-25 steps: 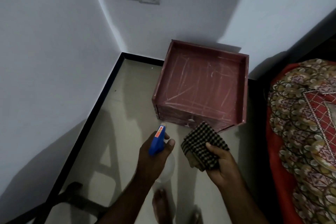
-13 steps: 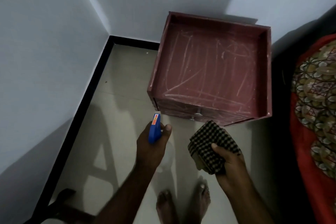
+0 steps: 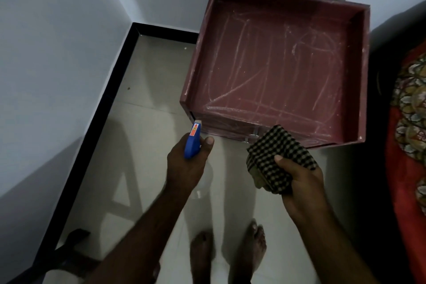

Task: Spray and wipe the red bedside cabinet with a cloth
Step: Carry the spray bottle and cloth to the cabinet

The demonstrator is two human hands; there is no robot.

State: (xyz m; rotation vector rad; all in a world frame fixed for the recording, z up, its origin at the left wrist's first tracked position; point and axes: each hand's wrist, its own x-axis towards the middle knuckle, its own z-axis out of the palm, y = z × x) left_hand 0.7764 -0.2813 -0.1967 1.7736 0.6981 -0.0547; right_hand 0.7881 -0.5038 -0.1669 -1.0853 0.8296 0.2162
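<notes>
1. Scribbles of pale, chalk-like marks cover the recessed top of the red bedside cabinet [image 3: 276, 64]. It stands on the floor [image 3: 149, 122] in the corner, against the back wall and just beside a patterned bed cover [image 3: 408, 122].
2. The left hand [image 3: 186, 166] is wrapped round a spray bottle [image 3: 192, 143], thumb alongside its blue head. The nozzle points toward the cabinet's front left corner, likely so the first squirt lands on the marked top.
3. The right hand [image 3: 302, 182] clutches a folded checked cloth [image 3: 276, 152] near the cabinet's front edge, thumb on top, seemingly kept ready to wipe once spray is down.
4. No wet patch shows on the top, so spraying appears not yet begun.
</notes>
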